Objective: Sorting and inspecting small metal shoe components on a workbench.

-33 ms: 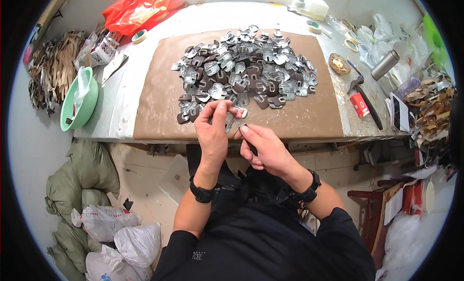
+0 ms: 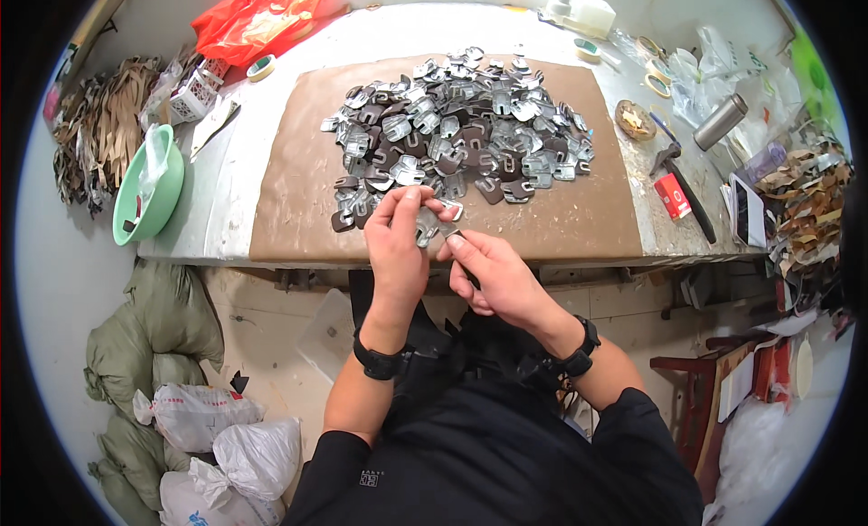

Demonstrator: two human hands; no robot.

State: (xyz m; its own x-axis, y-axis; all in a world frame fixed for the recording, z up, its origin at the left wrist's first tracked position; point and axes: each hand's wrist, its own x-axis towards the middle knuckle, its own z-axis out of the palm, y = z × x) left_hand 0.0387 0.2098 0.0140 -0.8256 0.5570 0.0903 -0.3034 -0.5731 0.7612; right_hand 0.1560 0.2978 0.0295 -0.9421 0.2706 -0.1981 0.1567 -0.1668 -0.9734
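Observation:
My left hand (image 2: 396, 241) is closed, pinching a small slotted metal plate (image 2: 427, 225) between thumb and fingers. The plate is silvery and partly covered by the fingers. My right hand (image 2: 497, 268) is closed round a slim dark tool with a thin tip (image 2: 451, 232), its exact kind hidden by the fingers. That tip meets or almost meets the plate's right edge. Both hands hover over the front of a brown mat (image 2: 579, 227). Just beyond them lies a wide pile of similar plates (image 2: 461, 132), some silvery, others with dark brown faces.
At left stand a green basin (image 2: 167, 200), a white basket (image 2: 194, 96) and a red plastic bag (image 2: 262, 24). On the right lie a hammer (image 2: 692, 200), a small red box (image 2: 671, 197), a metal flask (image 2: 721, 122) and tape rolls (image 2: 657, 85). Sacks (image 2: 181, 318) fill the floor at left.
The metal plate has tilted in my left fingers and shows more of its flat face. The tool's tip has come up against or close to it.

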